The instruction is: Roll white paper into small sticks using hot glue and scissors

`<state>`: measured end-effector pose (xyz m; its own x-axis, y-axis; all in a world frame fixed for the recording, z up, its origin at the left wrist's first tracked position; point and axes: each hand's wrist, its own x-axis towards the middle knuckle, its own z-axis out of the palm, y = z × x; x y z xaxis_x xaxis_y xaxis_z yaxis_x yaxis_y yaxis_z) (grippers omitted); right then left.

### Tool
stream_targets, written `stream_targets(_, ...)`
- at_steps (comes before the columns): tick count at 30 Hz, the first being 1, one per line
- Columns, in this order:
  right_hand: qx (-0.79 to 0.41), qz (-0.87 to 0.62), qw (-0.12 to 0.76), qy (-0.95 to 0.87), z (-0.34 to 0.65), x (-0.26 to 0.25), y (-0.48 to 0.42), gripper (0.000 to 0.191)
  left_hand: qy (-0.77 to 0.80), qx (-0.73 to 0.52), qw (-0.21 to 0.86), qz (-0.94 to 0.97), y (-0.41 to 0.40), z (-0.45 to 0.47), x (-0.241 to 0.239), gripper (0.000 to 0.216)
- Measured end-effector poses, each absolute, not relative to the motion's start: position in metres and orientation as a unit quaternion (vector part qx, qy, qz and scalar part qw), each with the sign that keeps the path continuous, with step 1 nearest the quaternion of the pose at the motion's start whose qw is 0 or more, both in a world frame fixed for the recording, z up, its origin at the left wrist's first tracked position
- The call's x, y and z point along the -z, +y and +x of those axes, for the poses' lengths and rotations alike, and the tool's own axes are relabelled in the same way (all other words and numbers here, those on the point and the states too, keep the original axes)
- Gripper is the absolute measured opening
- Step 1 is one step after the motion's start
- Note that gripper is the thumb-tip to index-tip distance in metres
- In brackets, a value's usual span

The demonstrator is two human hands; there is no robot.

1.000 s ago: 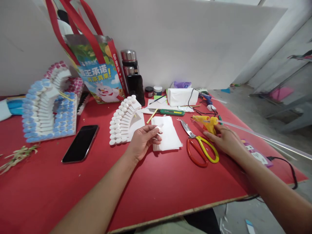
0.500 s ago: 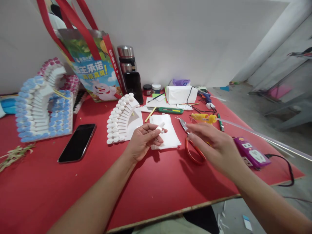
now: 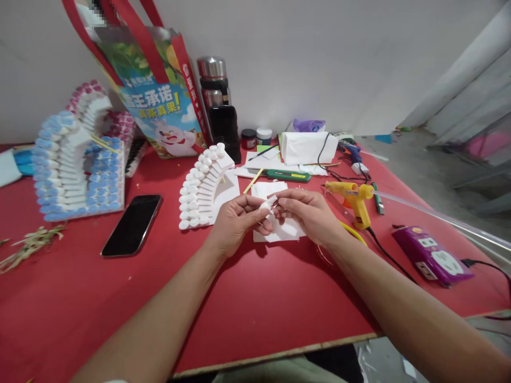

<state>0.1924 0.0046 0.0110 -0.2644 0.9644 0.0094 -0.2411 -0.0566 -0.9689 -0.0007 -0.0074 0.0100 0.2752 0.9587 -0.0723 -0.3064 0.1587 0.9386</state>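
Note:
My left hand pinches a small white foam piece above the red table. My right hand has come in from the right and its fingertips pinch the same piece from the other side. Under both hands lies a stack of white foam sheets. A white curved foam staircase model stands just left of my left hand. A yellow glue gun stands to the right of my right hand, untouched.
A black phone lies at the left. A blue and white foam model, a printed shopping bag and a steel flask stand at the back. A white box, green cutter and purple power strip are to the right.
My right hand left the glue gun and moved left to meet my left hand on the foam piece. The scissors are now hidden under my right arm. The view shifted slightly.

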Motion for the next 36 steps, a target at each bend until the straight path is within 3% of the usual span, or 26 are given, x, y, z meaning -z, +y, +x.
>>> stream_targets(13,-0.458,-0.422,0.466,-0.628,0.193,-0.024,0.002,0.013,0.389,-0.471,0.644,0.46,-0.009,0.003,-0.01,0.031)
stream_targets(36,-0.374,-0.417,0.469,-0.683,0.189,-0.021,-0.005,0.014,0.404,-0.492,0.599,0.485,-0.013,0.005,-0.009,0.026)
